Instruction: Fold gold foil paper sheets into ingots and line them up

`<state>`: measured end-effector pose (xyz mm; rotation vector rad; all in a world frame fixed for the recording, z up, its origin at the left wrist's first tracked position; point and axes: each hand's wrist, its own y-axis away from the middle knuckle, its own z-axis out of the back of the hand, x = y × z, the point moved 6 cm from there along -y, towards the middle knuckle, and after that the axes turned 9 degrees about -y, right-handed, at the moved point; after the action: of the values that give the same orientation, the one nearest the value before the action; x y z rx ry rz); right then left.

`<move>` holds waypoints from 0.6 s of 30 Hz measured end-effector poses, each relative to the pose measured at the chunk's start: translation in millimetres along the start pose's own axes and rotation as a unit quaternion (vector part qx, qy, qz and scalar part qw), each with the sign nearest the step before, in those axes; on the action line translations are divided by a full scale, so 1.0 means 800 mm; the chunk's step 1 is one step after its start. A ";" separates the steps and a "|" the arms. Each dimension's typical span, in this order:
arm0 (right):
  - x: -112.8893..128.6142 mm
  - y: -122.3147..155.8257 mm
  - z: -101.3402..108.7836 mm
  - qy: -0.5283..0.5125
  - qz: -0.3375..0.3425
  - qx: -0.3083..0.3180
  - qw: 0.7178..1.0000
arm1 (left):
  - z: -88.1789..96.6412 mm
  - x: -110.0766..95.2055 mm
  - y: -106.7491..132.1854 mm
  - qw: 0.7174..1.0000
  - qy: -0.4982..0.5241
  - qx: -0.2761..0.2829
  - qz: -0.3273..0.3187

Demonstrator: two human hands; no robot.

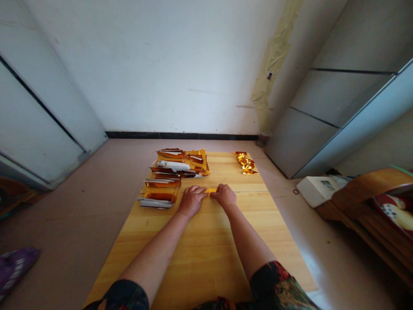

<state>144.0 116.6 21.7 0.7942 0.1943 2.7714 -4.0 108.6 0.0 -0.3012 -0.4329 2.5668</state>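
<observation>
My left hand (192, 201) and my right hand (224, 194) meet near the middle of a pale pine board (206, 258). Between them, a small piece of gold foil paper (211, 191) is pinched by the fingers of both hands, and its middle is partly hidden. Left of my left hand lies a loose stack of gold and white foil sheets (174, 176), close to my left fingers but apart from them. Beyond my right hand, a small row of folded gold foil pieces (245, 163) lies near the far edge of the board.
The board's far edge nearly meets a white wall, with floor on both sides. To the right stand a grey cabinet (335, 103), a white device (318, 191) and a wooden seat with a red cloth (390, 211). A purple slipper (14, 269) lies at the lower left.
</observation>
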 end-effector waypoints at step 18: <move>-0.035 -0.025 0.002 -0.088 0.037 0.013 0.995 | 0.003 -0.001 0.001 1.000 -0.007 0.016 0.000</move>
<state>171.8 128.0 5.3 1.0667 0.1713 2.7533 -4.3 107.0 2.5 -0.2732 -0.3975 2.5752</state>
